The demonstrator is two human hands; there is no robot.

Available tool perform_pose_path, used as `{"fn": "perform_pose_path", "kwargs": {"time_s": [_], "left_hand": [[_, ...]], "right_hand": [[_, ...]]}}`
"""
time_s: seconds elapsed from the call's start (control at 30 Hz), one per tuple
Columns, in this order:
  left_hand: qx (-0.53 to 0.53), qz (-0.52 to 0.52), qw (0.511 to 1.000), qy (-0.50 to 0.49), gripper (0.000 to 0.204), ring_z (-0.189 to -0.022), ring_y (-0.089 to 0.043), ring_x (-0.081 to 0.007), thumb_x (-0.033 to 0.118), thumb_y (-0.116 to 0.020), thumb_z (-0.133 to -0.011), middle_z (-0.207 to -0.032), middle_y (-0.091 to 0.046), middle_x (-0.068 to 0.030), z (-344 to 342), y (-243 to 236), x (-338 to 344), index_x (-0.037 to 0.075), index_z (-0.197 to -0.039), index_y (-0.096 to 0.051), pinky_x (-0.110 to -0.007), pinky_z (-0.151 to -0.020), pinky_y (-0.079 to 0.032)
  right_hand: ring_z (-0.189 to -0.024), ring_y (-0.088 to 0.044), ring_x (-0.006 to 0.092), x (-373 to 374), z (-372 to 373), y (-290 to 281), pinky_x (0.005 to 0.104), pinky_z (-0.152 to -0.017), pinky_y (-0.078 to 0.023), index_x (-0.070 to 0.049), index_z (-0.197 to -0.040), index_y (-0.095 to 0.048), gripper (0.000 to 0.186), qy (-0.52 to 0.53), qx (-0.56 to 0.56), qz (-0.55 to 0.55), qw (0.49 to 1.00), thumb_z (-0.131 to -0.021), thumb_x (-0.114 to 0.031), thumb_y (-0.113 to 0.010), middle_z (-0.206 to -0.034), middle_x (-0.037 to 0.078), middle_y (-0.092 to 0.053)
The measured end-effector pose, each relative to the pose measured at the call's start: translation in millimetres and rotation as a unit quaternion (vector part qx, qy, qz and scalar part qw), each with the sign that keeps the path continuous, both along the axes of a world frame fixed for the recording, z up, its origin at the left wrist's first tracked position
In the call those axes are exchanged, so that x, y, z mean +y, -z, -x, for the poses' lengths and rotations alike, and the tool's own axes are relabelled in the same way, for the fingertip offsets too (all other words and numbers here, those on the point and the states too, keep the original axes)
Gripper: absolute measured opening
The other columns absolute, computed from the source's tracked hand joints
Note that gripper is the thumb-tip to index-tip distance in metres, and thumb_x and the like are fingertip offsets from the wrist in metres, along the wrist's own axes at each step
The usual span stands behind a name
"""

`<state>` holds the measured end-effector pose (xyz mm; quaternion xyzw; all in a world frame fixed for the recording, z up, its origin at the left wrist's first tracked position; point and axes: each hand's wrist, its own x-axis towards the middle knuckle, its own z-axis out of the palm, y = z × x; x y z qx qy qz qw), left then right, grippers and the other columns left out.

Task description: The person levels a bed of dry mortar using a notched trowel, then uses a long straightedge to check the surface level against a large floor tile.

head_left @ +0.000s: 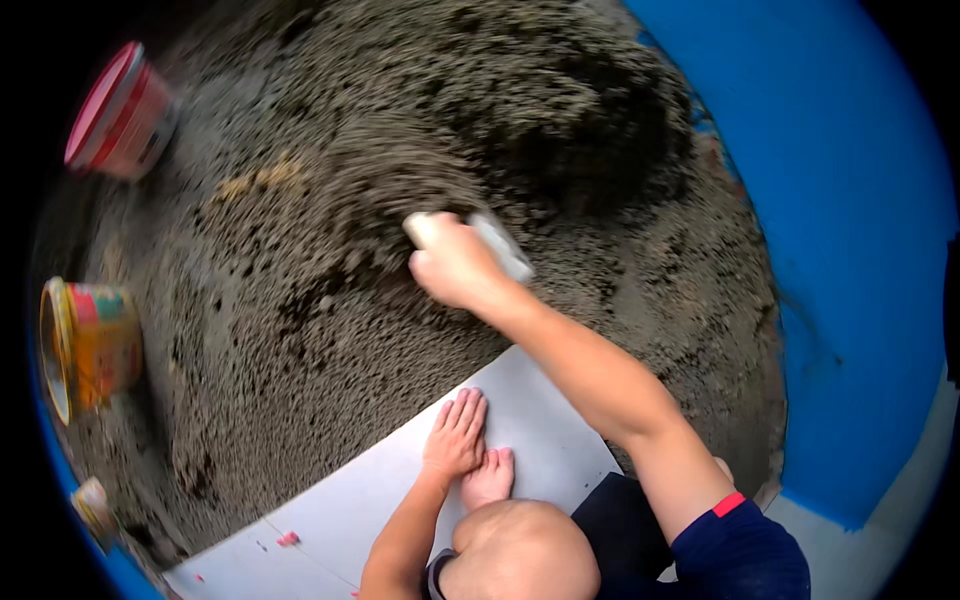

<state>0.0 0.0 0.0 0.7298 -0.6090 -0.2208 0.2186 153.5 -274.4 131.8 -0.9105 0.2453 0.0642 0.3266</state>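
Observation:
My right hand (450, 255) is wrapped round the pale handle of a trowel (500, 245) over rough grey wet mortar (260, 380); the hand, blade and mortar around them are blurred. A darker heap of mortar (590, 120) rises beyond the trowel. My left hand (455, 430) rests with fingers stretched out on a large white tile (543, 400) at the lower middle. My bare foot (488, 475) is on the same tile, just beside that hand, with my bent knee below it.
A red-and-white bucket (125, 120) lies at the upper left. A yellow bucket (95, 340) and a small pale container (95, 510) are along the left edge. A blue wall or border (840, 250) curves down the right side. Small pink pieces (288, 539) lie on the tile.

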Motion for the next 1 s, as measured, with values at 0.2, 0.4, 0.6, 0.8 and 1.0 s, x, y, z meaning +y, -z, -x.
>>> {"fn": "perform_pose_path", "kwargs": {"time_s": [0.2,0.4,0.6,0.8,1.0], "left_hand": [[-0.017,-0.016,1.0,-0.009,0.066,-0.149,-0.033,-0.0332,0.023,-0.054,-0.086,-0.158,-0.039,-0.0173,2.0,-1.0,-10.2,0.002,-0.148,-0.045,-0.048,-0.122,-0.022],[-0.018,-0.019,1.0,0.003,0.067,-0.149,-0.032,-0.0336,0.024,-0.052,-0.088,-0.159,-0.037,-0.0175,2.1,1.8,-5.2,0.002,-0.15,-0.041,-0.049,-0.122,-0.02],[-0.03,-0.031,0.999,0.001,0.066,-0.149,-0.032,-0.0321,0.025,-0.052,-0.088,-0.159,-0.038,-0.016,5.6,0.5,-2.5,0.003,-0.15,-0.041,-0.048,-0.123,-0.019],[-0.048,-0.03,0.998,0.01,0.066,-0.149,-0.032,-0.0334,0.024,-0.052,-0.087,-0.158,-0.038,-0.0173,7.7,1.2,-9.7,0.002,-0.149,-0.042,-0.049,-0.123,-0.019],[-0.035,-0.023,0.999,-0.01,0.067,-0.15,-0.03,-0.0331,0.023,-0.05,-0.087,-0.159,-0.036,-0.0169,7.4,-1.5,-5.5,0.002,-0.15,-0.04,-0.049,-0.123,-0.018]], "right_hand": [[-0.09,-0.067,0.0404,-56.1,93.9,-22.7,0.0497,-0.082,-0.054,-0.003,-0.119,-0.056,0.034,0.056,-0.052,0.048,0.996,-0.088,-0.015,-0.058,-0.107,0.019,-0.066],[-0.047,-0.046,0.0049,-40.9,334.1,-76.5,0.0206,-0.04,-0.04,-0.003,-0.11,-0.055,0.026,0.463,0.097,-0.338,0.814,-0.089,-0.01,-0.069,-0.071,-0.001,-0.056],[-0.046,-0.049,0.0062,-50.9,343.9,-17.7,0.022,-0.039,-0.044,-0.005,-0.103,-0.053,0.017,0.536,0.081,-0.438,0.717,-0.091,-0.008,-0.065,-0.068,-0.001,-0.054],[-0.048,-0.049,0.0085,-154.0,227.7,73.1,0.0292,-0.042,-0.043,-0.004,-0.088,-0.053,0.012,0.506,0.034,-0.367,0.78,-0.087,-0.008,-0.064,-0.065,0.001,-0.054],[-0.048,-0.054,0.0133,-120.9,221.9,83.0,0.0332,-0.042,-0.043,-0.002,-0.089,-0.056,0.014,0.469,-0.024,-0.259,0.844,-0.085,-0.01,-0.065,-0.066,0.005,-0.057]]}}
